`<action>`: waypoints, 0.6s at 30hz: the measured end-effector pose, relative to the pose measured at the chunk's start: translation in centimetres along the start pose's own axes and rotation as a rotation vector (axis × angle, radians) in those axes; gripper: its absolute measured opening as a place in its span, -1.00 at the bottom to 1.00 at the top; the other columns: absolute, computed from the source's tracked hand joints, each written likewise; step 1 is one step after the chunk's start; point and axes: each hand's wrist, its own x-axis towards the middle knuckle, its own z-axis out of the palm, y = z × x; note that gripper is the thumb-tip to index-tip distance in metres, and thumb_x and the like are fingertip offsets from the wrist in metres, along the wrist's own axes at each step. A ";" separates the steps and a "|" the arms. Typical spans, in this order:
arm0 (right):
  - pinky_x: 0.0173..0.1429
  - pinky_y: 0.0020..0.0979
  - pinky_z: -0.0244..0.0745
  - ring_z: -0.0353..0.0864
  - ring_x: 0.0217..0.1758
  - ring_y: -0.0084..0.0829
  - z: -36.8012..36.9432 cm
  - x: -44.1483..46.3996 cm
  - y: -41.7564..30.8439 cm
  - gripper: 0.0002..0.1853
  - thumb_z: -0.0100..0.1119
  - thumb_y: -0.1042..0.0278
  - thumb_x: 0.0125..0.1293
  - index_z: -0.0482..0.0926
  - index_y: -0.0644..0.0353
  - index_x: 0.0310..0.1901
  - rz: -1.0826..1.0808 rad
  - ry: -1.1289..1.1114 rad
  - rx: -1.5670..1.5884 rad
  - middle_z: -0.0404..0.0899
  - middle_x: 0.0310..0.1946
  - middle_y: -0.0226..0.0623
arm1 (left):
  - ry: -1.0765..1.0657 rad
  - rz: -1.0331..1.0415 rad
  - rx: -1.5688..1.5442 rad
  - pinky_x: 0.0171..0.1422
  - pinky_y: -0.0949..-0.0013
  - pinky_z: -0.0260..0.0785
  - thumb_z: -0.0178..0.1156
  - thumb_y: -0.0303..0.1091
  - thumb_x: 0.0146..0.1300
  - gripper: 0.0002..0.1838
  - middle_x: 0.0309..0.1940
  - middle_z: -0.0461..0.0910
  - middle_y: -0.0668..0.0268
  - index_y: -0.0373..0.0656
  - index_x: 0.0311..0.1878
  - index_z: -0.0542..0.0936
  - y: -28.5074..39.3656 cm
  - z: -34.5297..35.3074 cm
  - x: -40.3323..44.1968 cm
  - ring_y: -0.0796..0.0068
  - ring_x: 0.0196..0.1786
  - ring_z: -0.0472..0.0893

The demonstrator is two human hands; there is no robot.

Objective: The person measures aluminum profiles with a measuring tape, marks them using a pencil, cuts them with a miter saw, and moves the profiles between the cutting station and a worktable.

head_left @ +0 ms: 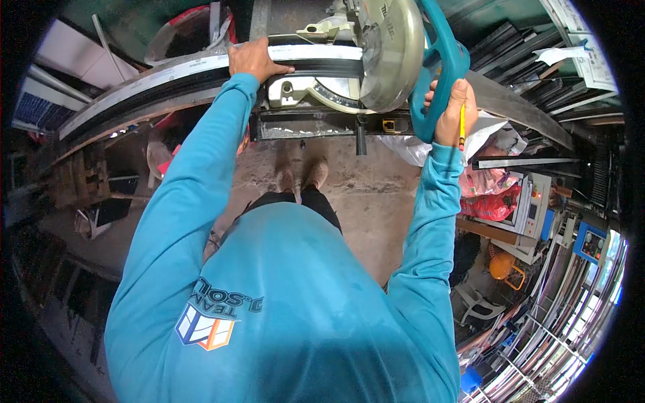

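Observation:
My left hand (252,60) grips a long profile (319,52) with white protective film and a black lower face, its thumb stretched along the front. The profile lies across the bed of a miter saw (316,93) and runs off to the left. My right hand (458,111) is closed around the saw's teal handle (430,74), with a yellow pencil (462,126) held against the palm. Just right of the profile's end is the round blade guard (393,54). The guard hides the blade, and the handle hides part of my right fingers.
A tape measure (389,125) sits at the saw table's front edge. Dark metal bars (517,57) are stacked at the upper right. Red bags (494,201) and a control box (537,208) stand to my right. A red-rimmed tub (191,33) is behind the profile.

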 end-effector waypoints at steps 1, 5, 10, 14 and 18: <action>-0.39 -0.49 0.52 0.57 -0.47 -0.52 0.1 0.0 0.0 -0.49 -0.10 -0.08 0.48 0.51 0.32 -0.07 -0.005 0.006 -0.004 0.59 -0.40 -0.25 | -0.005 -0.003 0.003 0.02 0.11 0.30 0.43 0.46 -0.34 -0.12 -0.33 0.69 0.15 -0.13 -0.11 0.60 0.0 0.0 0.0 0.21 -0.24 0.68; -0.39 -0.49 0.51 0.57 -0.47 -0.52 0.1 -0.1 0.4 -0.50 -0.10 -0.06 0.49 0.50 0.33 -0.05 -0.022 0.009 0.006 0.59 -0.40 -0.25 | -0.016 -0.011 0.017 0.04 0.09 0.29 0.44 0.46 -0.35 -0.12 -0.35 0.69 0.17 -0.12 -0.12 0.61 -0.1 0.3 0.2 0.23 -0.23 0.68; -0.40 -0.49 0.50 0.56 -0.48 -0.53 0.1 -0.6 1.8 -0.53 -0.12 0.00 0.50 0.48 0.34 -0.01 -0.044 0.007 0.013 0.59 -0.40 -0.24 | -0.019 -0.014 0.002 0.05 0.08 0.29 0.46 0.43 -0.35 -0.14 -0.32 0.70 0.18 -0.11 -0.10 0.61 0.0 -0.1 0.1 0.21 -0.20 0.68; -0.40 -0.49 0.50 0.56 -0.48 -0.53 0.9 -2.6 4.9 -0.53 -0.10 0.05 0.49 0.41 0.39 0.09 -0.143 0.047 -0.004 0.59 -0.40 -0.23 | -0.004 -0.002 -0.029 0.01 0.08 0.30 0.46 0.40 -0.33 -0.16 -0.28 0.69 0.16 -0.11 -0.11 0.61 -0.1 -0.1 0.1 0.19 -0.16 0.67; -0.40 -0.48 0.50 0.56 -0.49 -0.53 0.7 -1.6 3.5 -0.54 -0.12 0.04 0.49 0.44 0.37 0.04 -0.082 0.062 -0.004 0.59 -0.41 -0.22 | -0.042 -0.022 0.012 0.01 0.09 0.31 0.46 0.41 -0.34 -0.14 -0.27 0.69 0.14 -0.12 -0.09 0.59 -0.1 -0.3 -0.1 0.19 -0.15 0.67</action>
